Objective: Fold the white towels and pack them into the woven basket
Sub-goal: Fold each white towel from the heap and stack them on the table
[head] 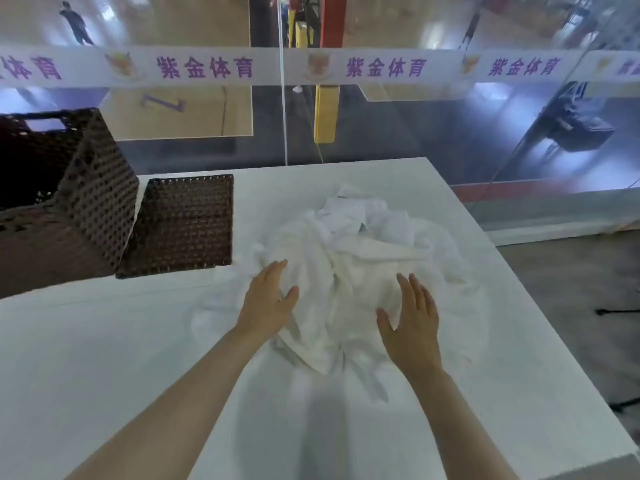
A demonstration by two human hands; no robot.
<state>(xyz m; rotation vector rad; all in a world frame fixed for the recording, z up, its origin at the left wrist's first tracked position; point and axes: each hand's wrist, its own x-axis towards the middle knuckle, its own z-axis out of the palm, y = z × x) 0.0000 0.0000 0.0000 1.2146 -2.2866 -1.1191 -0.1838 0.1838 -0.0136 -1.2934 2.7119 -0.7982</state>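
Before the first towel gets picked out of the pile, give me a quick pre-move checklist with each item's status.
1. Left hand free, fingers straight on the towel pile: ok.
2. Right hand free, open over the pile: ok.
3. Single towel separated for folding: not ok, all crumpled together.
4. Bare white table in front for folding: ok.
5. Woven basket open beside the pile: ok.
6. Basket contents: cannot tell, interior dark.

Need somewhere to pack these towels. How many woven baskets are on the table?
2. The larger woven basket stands at the table's far left; a smaller basket sits just right of it, beside the towel pile.
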